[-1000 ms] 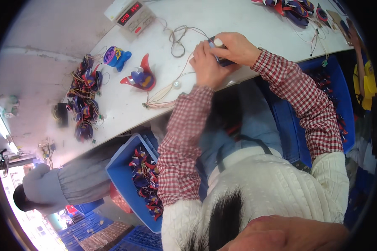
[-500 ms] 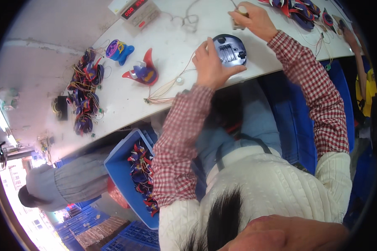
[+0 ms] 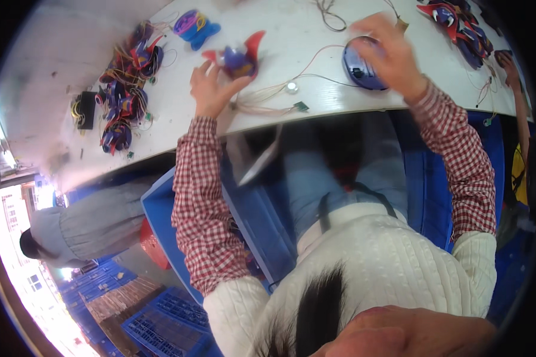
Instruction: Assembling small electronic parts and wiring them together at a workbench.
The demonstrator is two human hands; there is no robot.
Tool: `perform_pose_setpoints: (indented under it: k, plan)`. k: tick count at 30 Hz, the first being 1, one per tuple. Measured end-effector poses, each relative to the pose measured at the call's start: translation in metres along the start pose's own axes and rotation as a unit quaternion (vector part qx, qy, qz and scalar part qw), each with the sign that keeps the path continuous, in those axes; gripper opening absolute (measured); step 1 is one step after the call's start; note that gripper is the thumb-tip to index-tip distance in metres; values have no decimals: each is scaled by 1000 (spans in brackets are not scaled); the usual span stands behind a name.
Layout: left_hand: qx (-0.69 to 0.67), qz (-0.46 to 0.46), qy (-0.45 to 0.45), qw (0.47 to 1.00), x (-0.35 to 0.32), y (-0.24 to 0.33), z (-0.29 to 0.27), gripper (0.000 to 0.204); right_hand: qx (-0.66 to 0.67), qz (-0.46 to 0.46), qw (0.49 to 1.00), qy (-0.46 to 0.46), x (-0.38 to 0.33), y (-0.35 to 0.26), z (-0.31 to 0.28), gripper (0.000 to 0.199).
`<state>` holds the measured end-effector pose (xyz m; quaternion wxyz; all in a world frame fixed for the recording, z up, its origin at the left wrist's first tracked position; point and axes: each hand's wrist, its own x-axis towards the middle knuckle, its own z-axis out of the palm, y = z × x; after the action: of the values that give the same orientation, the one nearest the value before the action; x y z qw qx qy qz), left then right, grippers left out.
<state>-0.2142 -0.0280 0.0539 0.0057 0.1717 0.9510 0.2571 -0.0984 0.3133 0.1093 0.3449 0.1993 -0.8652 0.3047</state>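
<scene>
left hand [image 3: 211, 86] cups a red-and-purple toy [image 3: 239, 58] on the white tabletop [image 3: 315, 104], fingers curled. right hand [image 3: 387, 56], blurred, fingers spread, covers a blue shell [image 3: 358, 70] right of that toy.

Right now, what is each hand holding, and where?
Left hand grips the red-and-purple toy at its lower edge. Right hand lies blurred over the blue oval shell; grip unclear.
</scene>
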Motion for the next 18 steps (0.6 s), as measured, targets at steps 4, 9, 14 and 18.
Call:
perform_pose_setpoints:
  k: [4, 9, 14, 18]
  plan:
    - [-88, -3, 17, 996, 21, -26, 11, 87, 102, -58, 979, -166, 12, -76, 95, 24]
    - [-119, -18, 8, 993, 39, 6, 18, 84, -63, -33, 962, -263, 25, -86, 169, 23]
    - [-62, 22, 60, 996, 43, 0, 25, 59, -69, -32, 952, -296, 21, -102, 209, 18]
    - [-190, 36, 62, 979, 40, -11, 23, 53, -36, 60, 943, -326, 27, -118, 207, 13]
